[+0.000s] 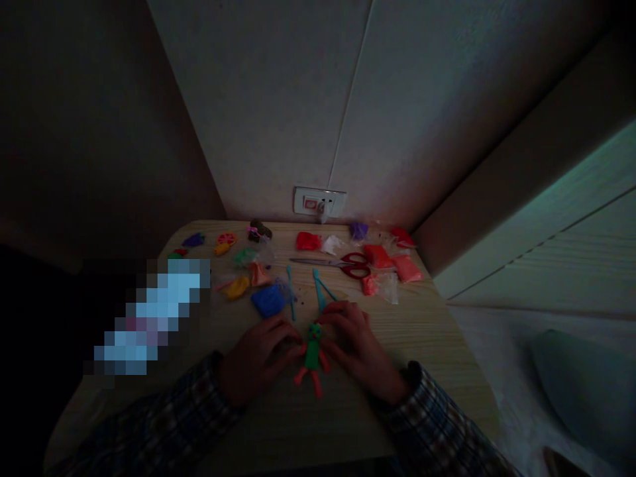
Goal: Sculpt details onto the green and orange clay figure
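Observation:
A small clay figure point(313, 354) lies between my hands, with a green body and head and orange-pink arms and legs. My left hand point(261, 356) has its thumb and fingers closed at the figure's left arm. From the other side, the curled fingers of my right hand point(362, 346) hold it near the head and right arm; the exact contact is dim. Just beyond my hands lie blue modelling tools point(318, 291) and a thin blue stick tool point(291, 293). A blue clay packet point(268, 301) sits close to my left fingers.
Scissors point(355, 265) with red handles lie across the wooden table point(422, 411). Around them are a red packet point(309, 241), an orange packet point(377, 256) and a yellow packet point(236, 287). A pixelated bright object point(154, 315) stands left. A wall socket point(319, 201) is behind.

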`<state>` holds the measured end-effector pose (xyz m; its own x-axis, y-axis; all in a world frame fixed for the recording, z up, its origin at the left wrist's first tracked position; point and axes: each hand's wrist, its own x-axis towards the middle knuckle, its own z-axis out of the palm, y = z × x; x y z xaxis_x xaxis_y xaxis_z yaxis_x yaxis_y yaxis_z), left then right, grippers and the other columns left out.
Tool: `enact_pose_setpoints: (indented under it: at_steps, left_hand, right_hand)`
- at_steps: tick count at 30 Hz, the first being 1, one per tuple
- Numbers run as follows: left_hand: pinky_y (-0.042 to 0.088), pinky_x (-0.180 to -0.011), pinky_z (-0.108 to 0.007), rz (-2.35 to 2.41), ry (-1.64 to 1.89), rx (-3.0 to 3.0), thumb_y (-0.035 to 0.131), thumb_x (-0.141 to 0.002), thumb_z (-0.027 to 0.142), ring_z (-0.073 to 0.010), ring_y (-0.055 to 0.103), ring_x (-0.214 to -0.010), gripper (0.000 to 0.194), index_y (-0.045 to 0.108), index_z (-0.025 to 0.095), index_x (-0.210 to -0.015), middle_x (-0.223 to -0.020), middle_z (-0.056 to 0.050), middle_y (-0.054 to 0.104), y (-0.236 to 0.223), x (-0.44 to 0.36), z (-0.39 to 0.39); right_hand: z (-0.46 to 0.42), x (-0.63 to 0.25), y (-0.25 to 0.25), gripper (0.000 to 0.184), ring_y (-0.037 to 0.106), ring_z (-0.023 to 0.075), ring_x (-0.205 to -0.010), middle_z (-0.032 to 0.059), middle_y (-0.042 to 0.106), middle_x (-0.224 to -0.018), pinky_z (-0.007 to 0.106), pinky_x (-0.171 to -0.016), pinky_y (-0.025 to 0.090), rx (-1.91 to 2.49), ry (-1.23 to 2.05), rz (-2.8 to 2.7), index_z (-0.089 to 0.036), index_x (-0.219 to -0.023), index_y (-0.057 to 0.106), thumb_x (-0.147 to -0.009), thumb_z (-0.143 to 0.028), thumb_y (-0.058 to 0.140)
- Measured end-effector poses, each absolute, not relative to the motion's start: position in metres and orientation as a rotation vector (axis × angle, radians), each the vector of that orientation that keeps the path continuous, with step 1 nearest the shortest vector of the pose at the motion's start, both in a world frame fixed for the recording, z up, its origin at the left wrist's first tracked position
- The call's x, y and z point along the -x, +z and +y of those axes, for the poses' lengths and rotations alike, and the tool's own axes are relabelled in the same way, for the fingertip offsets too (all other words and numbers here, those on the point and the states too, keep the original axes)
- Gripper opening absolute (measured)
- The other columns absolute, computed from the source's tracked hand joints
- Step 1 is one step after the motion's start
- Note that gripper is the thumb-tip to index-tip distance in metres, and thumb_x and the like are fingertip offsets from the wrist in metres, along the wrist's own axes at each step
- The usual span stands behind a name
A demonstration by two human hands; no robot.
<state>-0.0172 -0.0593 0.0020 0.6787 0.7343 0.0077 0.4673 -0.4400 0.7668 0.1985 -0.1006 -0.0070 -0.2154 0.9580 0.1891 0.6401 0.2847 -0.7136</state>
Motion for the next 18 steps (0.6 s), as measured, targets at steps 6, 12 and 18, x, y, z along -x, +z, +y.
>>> enact_pose_setpoints:
  at_steps: [6,12,18]
  left_hand:
    - [0.049,-0.082,-0.036,0.938,0.501,-2.178,0.066,-0.085,0.033,-0.0222,0.059,-0.092,0.018,0.065,0.017,-0.095,-0.096,-0.006,0.062,0.002,0.008,-0.064]
    - [0.049,-0.079,-0.033,0.927,0.540,-2.097,0.072,-0.078,0.026,-0.0209,0.059,-0.088,0.015,0.066,0.016,-0.086,-0.091,-0.005,0.061,0.005,0.001,-0.065]
    - [0.049,-0.075,-0.031,0.946,0.642,-1.947,0.066,-0.078,0.024,-0.0197,0.062,-0.084,0.013,0.064,0.015,-0.088,-0.090,-0.006,0.064,0.013,0.003,-0.065]
  right_hand:
    - [-0.103,-0.200,-0.006,0.020,0.059,0.0237,-0.099,0.0048,0.064,-0.101,0.040,-0.087,0.040,1.346,0.769,-1.881,-0.022,-0.102,0.057,-0.084,-0.019,0.066]
    - [-0.105,-0.201,-0.003,0.019,0.063,0.0221,-0.090,0.0038,0.068,-0.094,0.036,-0.081,0.044,1.307,0.841,-1.845,-0.022,-0.101,0.059,-0.084,-0.026,0.068]
    - [-0.106,-0.202,0.005,0.027,0.062,0.0212,-0.089,0.0048,0.066,-0.093,0.036,-0.081,0.045,1.167,0.897,-1.738,-0.022,-0.103,0.059,-0.089,-0.045,0.061]
